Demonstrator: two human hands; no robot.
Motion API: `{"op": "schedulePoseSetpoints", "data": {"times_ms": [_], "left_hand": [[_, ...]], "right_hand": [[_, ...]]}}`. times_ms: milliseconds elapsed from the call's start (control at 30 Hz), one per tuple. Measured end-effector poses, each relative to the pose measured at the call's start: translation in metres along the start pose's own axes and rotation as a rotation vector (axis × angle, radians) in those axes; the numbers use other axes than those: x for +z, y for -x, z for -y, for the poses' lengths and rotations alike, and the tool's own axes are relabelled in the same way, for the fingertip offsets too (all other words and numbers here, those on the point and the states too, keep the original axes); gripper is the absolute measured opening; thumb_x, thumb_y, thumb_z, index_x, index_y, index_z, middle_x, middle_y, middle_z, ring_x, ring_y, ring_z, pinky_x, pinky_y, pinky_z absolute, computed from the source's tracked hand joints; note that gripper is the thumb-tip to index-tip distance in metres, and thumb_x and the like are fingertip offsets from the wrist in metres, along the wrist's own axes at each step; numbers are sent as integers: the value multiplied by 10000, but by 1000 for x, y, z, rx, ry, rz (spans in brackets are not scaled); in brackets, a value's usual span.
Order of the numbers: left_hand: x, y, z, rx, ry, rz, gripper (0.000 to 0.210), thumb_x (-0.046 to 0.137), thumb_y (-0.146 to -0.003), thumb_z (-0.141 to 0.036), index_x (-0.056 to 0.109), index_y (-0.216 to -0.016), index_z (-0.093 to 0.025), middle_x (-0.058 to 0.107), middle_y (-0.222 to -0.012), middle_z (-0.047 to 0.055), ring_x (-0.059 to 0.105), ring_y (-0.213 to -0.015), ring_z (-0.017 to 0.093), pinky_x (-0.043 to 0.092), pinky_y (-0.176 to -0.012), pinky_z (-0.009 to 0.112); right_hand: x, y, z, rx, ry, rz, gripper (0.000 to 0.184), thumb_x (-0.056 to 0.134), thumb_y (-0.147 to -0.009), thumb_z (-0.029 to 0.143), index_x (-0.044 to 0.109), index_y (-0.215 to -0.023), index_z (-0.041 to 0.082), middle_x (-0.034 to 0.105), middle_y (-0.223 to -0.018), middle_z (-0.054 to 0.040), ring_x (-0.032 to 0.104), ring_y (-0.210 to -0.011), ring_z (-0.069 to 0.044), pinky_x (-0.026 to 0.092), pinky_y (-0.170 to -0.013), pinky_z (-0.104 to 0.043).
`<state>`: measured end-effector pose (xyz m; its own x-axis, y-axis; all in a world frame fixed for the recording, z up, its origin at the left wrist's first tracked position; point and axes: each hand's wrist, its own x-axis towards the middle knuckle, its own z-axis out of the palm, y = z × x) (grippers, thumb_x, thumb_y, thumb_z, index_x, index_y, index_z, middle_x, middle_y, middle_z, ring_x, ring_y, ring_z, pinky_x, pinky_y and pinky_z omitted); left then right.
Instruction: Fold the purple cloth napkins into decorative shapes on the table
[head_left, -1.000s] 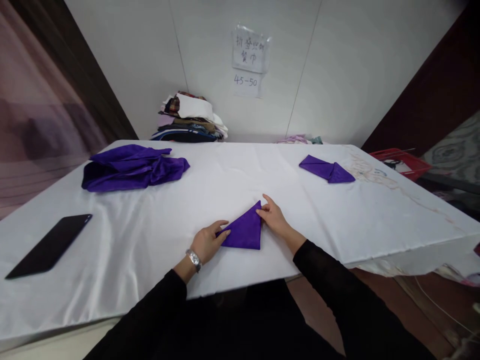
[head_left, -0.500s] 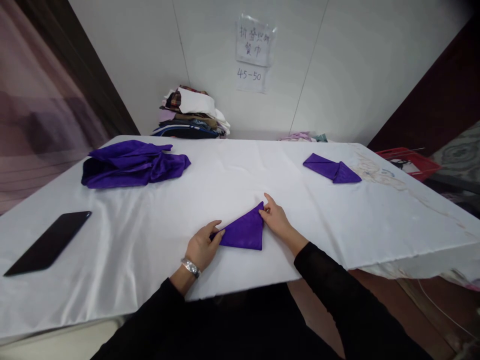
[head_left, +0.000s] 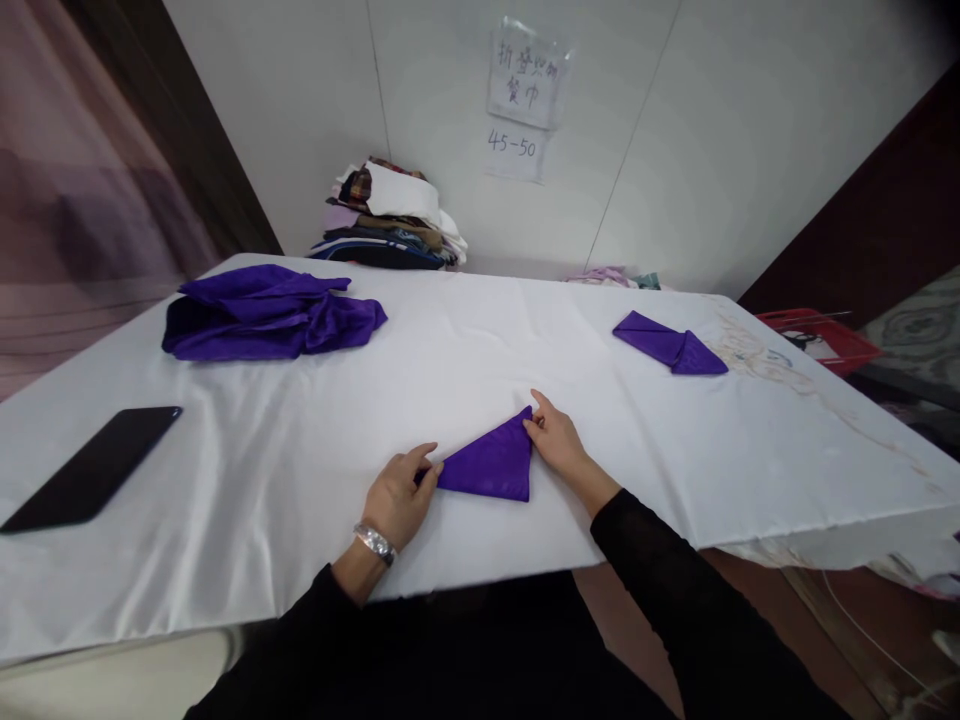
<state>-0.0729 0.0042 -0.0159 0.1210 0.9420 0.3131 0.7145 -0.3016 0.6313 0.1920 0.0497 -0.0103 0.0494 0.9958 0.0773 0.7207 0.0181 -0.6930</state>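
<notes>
- A white tablecloth (head_left: 300, 530) is spread under the triangular purple cloth (head_left: 491, 465), which is laid flat between the two hands, close to the table's near edge.
- A loose purple heap (head_left: 259, 320) is set on the same surface, well to the left of the triangular purple cloth and farther back.
- A pile of mixed garments (head_left: 394, 225) is stacked past the table's far edge, beyond the triangular purple cloth and somewhat to its left.
- A dark flat tablet-like slab (head_left: 97, 468) is placed slantwise, far to the left of the triangular purple cloth.
- A red basket (head_left: 851, 355) is seen far to the right of the triangular purple cloth and beyond it, past the table's edge.
- A folded purple piece (head_left: 667, 347) is laid beyond the triangular purple cloth, to its right, well apart.
- By the left hand (head_left: 397, 497), the narrow left tip of the triangular purple cloth is pinched under the thumb, the forefinger held out above.
- By the right hand (head_left: 556, 437), its upper right corner is pinched between thumb and finger, with another finger raised clear.
- A silvery band (head_left: 374, 543) is worn on the left wrist, nearer the body than the triangular purple cloth.
</notes>
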Motion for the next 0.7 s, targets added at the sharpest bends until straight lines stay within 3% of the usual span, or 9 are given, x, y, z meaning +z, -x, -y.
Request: {"op": "schedulePoseSetpoints", "data": {"times_ms": [700], "left_hand": [[-1,7,6,-78,84,-26,273,449,-831,-323,583,-1052,-237,643,-801,11,595,-799,186,495,-775,331]], "right_hand": [[0,0,5,25,208,0,498,441,-824,210,406,-1321,229,613,-761,5,547,-703,-164,371,-640,-272]]}}
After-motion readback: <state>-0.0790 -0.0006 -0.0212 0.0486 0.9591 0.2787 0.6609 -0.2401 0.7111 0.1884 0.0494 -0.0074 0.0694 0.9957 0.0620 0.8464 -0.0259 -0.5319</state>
